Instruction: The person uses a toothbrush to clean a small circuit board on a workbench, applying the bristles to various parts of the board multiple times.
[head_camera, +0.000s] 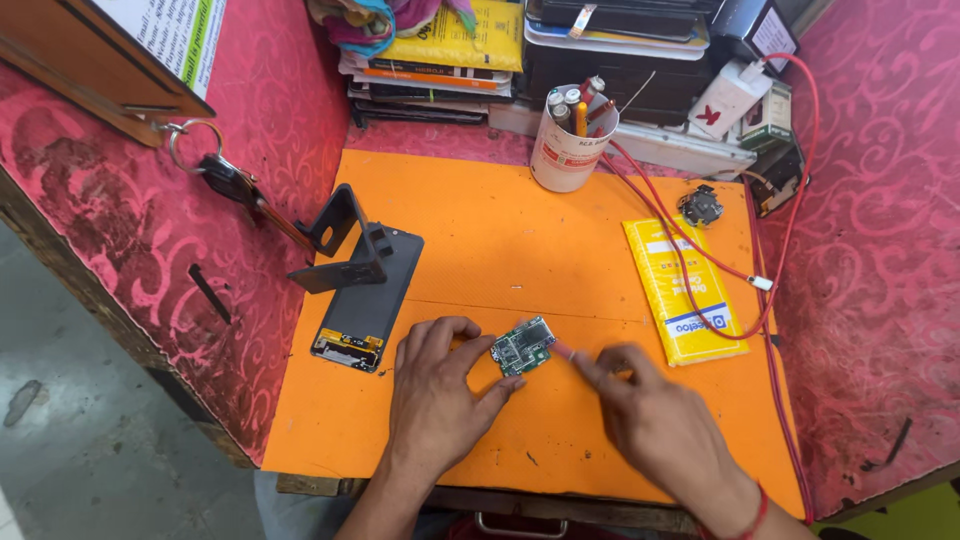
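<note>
A small green circuit board (523, 346) lay flat near the front middle of the orange mat (500, 240), its long axis running diagonally from lower left to upper right. The left hand (435, 385) pinned it, fingers spread and thumb against its lower edge. The right hand (640, 405) pinched a thin pink-tipped tool (562, 351) touching the board's right end. Pink patterned cloth (870, 260) covered the bench and walls around the mat.
</note>
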